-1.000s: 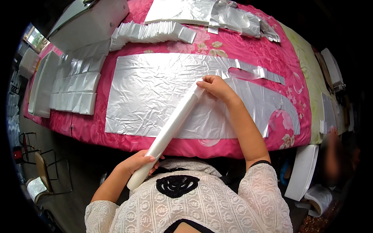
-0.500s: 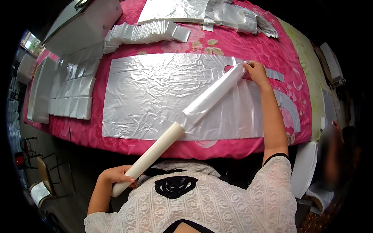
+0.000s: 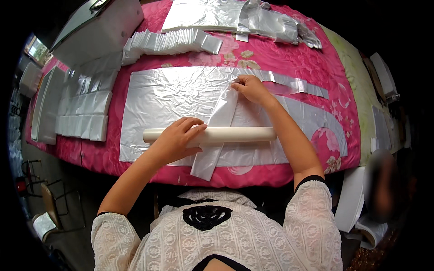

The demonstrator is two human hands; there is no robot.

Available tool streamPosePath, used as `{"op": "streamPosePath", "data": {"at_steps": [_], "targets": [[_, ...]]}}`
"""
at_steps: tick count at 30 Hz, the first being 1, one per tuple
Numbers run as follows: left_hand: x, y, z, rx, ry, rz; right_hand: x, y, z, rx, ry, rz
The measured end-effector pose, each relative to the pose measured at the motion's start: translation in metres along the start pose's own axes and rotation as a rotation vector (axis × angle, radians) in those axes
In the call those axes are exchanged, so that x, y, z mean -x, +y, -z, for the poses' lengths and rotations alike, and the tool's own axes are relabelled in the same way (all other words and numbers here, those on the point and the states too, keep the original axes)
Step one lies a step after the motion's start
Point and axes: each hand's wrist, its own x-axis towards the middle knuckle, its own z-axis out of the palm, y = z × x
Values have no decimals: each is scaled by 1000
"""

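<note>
A cream-coloured tube (image 3: 239, 134) lies crosswise on a flat silvery plastic bag (image 3: 153, 99) with long handle strips at its right. My left hand (image 3: 177, 139) rests over the tube's left half, fingers spread and not wrapped round it. Beyond the tube, my right hand (image 3: 253, 89) is closed, pinching the upper end of a folded plastic bag (image 3: 208, 160). From those fingertips this narrow folded strip slants down to the near left, and the tube crosses over it. Its lower end hangs near the table's front edge.
Pink floral cloth (image 3: 289, 40) covers the table. At the back lie more silvery bags (image 3: 203, 16) and a row of folded packets (image 3: 172, 43). Stacked packets (image 3: 83, 126) and white boxes (image 3: 47, 108) stand at left. A chair (image 3: 52, 205) is on the floor at left.
The tube has gone from slanting in my left hand to lying across the bag, with that hand now on top. My right hand has moved left with the folded bag, which has swung to the near left.
</note>
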Motion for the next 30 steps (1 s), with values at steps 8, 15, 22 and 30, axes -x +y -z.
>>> {"op": "streamPosePath", "data": {"at_steps": [8,15,22,30], "targets": [[27,35,-52,4,-281,-116,-19,-20,3,176,-29,-108],[38,56,-60,-48,-313,-42,66,-42,-27,329,194,327],[42,75,-69,-65,-294,-6,145,-42,-37,486,15,340],[42,89,-72,-92,-290,42,145,-37,-23,528,-21,417]]}}
